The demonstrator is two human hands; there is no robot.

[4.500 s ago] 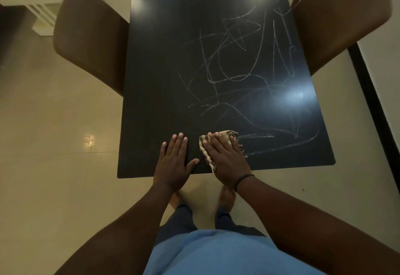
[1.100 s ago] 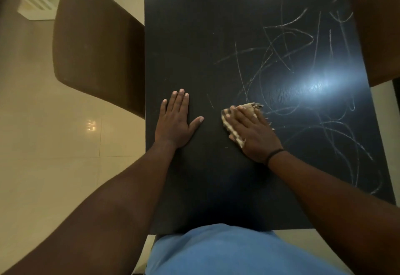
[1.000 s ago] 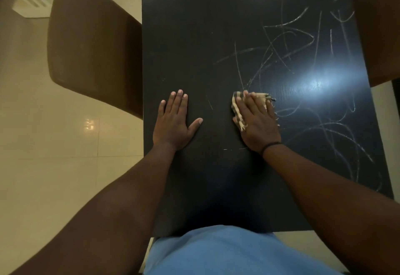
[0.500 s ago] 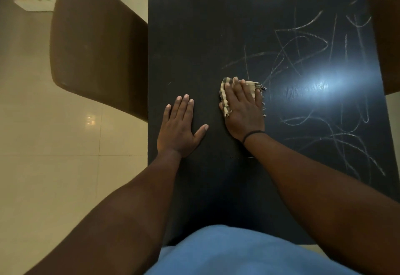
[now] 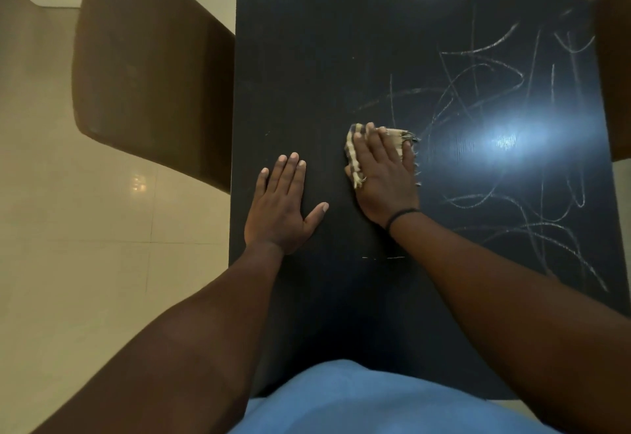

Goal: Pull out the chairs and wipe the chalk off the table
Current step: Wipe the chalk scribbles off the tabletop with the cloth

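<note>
The right hand [image 5: 384,174] is pressing a folded cloth [image 5: 355,157] flat-fingered onto the desk [image 5: 307,57], at the near edge of the chalk [image 5: 478,92] scribbles, ready to rub. The left hand [image 5: 280,208] is lying flat, fingers spread, likely bracing. A chair [image 5: 143,75] is standing at the desk's left side.

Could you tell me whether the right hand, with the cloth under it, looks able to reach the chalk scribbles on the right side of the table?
Probably yes. The right hand presses the cloth flat on the table, with the nearest chalk scribbles just beyond it and nothing between.
</note>
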